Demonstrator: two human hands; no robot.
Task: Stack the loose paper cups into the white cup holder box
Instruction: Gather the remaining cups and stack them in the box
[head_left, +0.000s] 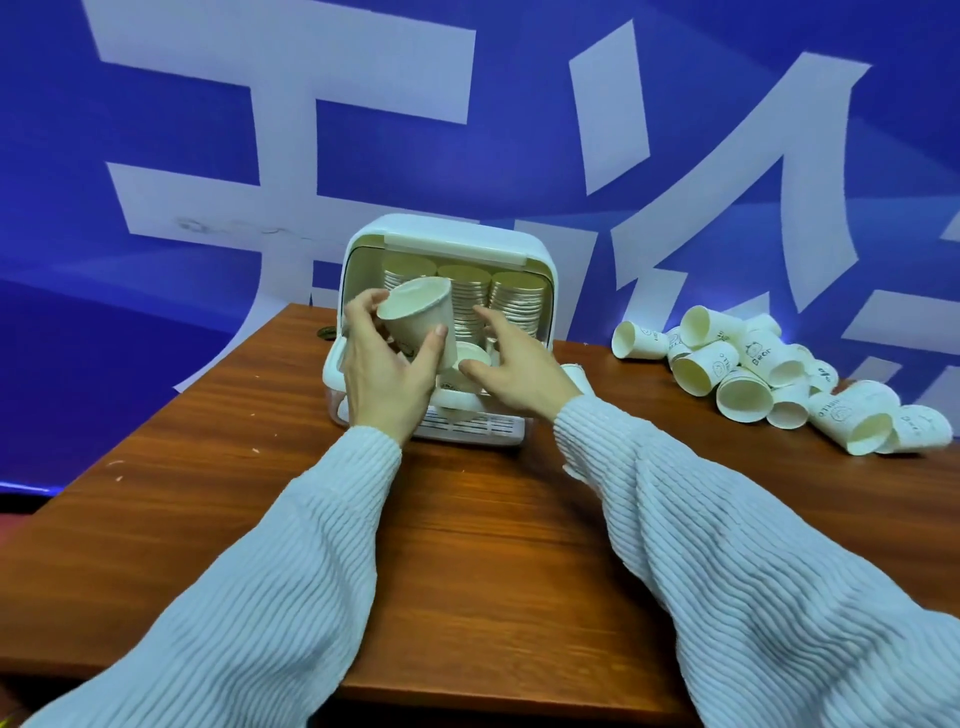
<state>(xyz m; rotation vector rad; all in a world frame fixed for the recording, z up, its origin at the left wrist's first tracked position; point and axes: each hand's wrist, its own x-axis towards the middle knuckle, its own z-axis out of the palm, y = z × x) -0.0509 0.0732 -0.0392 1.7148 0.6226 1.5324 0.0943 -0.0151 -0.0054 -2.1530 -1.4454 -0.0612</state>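
Observation:
The white cup holder box (540, 270) stands open at the far middle of the table, with three tall stacks of cups (465, 296) inside. My left hand (382, 374) grips one paper cup (415, 312) in front of the box opening, its mouth tilted up toward me. My right hand (514, 358) reaches in beside it with fingers spread, touching a low cup (475, 358) near the box front. A heap of loose paper cups (779, 374) lies on the table to the right.
The wooden table (467, 519) stretches toward me, its front edge near the bottom. A blue banner with large white characters (260, 130) fills the background. One more cup (576, 371) lies just right of the box, behind my right wrist.

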